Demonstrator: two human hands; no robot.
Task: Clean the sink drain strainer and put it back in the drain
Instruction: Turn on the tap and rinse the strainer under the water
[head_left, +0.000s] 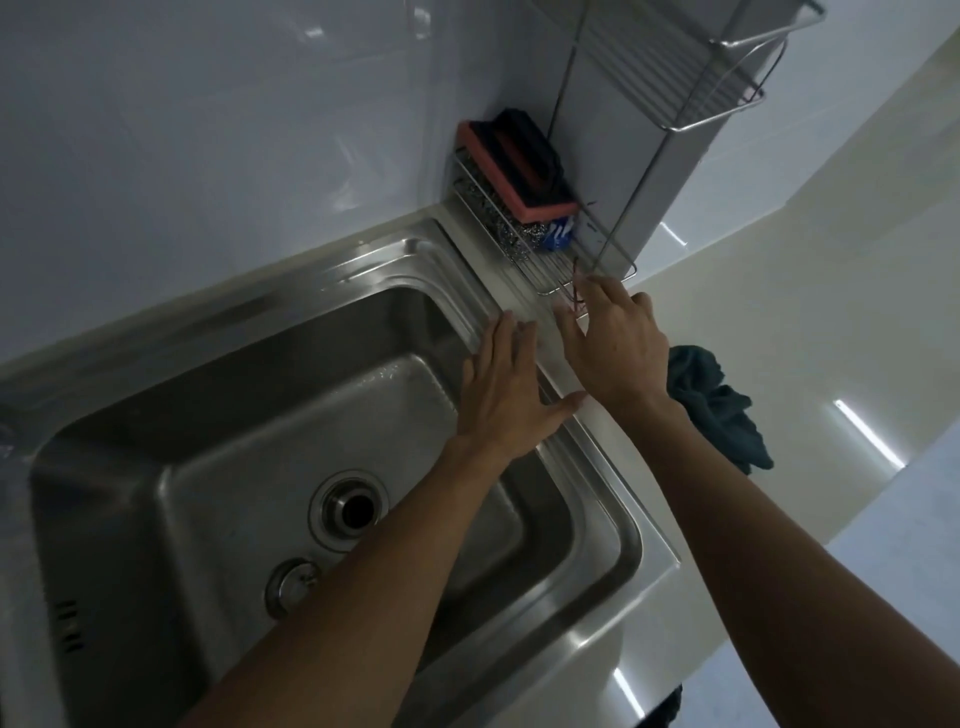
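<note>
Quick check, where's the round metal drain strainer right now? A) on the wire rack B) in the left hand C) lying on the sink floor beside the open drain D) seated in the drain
C: the round metal drain strainer lies on the steel sink floor just beside the open drain hole; both hands, left hand and right hand, are empty.

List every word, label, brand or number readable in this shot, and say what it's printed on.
None can be read.
Blue package in the wire rack: white marks on it, too blurred to read.
Sink, strainer, sponge, cloth: no print visible.
</note>
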